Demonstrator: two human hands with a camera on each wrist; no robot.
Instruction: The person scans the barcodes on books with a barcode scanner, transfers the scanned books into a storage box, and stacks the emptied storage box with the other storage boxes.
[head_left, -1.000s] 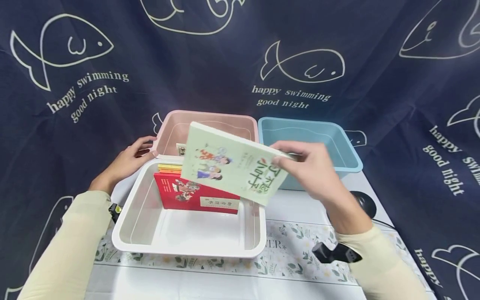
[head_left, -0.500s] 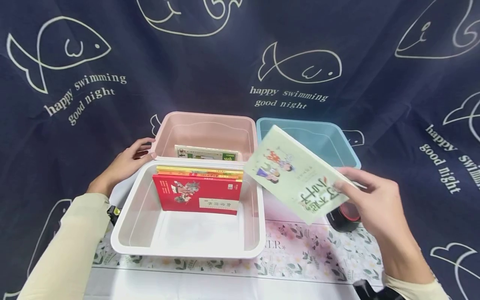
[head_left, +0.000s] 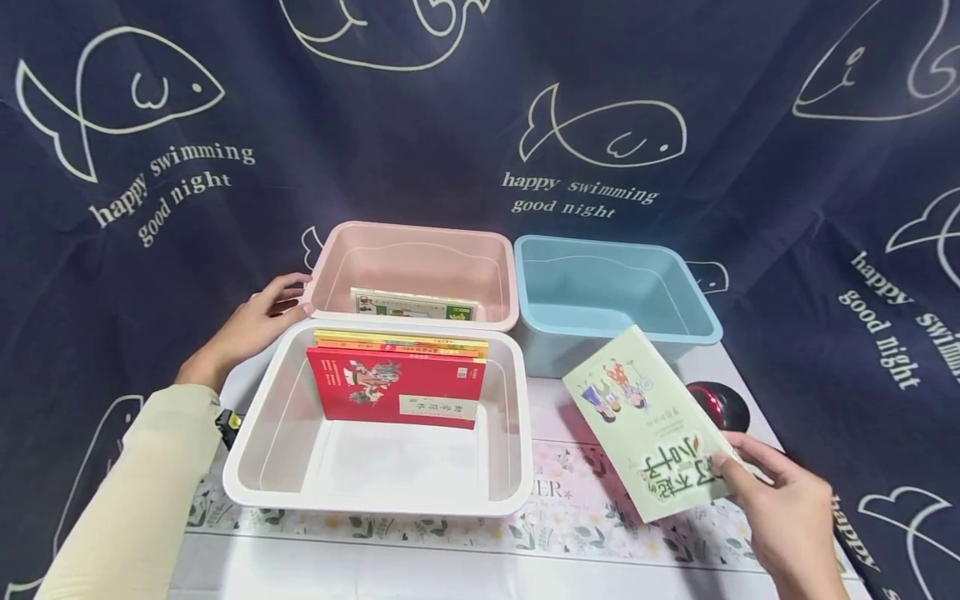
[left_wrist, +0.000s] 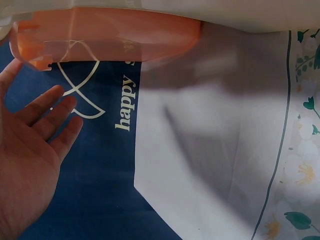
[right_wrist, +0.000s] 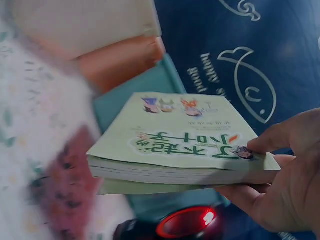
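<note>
My right hand (head_left: pixel 791 508) pinches a pale green book (head_left: pixel 637 425) by one corner, thumb on the cover and fingers underneath. The book hangs tilted over the right side of the table, its illustrated front facing up. In the right wrist view its thick page edge faces the camera. At the far left, my left hand (head_left: pixel 251 333) touches the left corner of a pink bin (head_left: pixel 412 234), fingers loosely extended. The left wrist view shows that hand's fingers spread beside the bin's underside. A red book (head_left: pixel 397 387) leans with several thinner ones against the back of a white bin (head_left: pixel 375 504).
Behind the white bin, the pink bin contains a book with a green and white cover (head_left: pixel 412 306). A blue bin (head_left: pixel 615 250) stands to its right. Near the table's right edge sits a black device with a red glow (head_left: pixel 720 408). A navy fish-print curtain (head_left: pixel 420 142) hangs behind.
My right hand has carried the green book away from above the white bin, right and towards me, turning it on the way. My left hand has stayed at the pink bin's corner.
</note>
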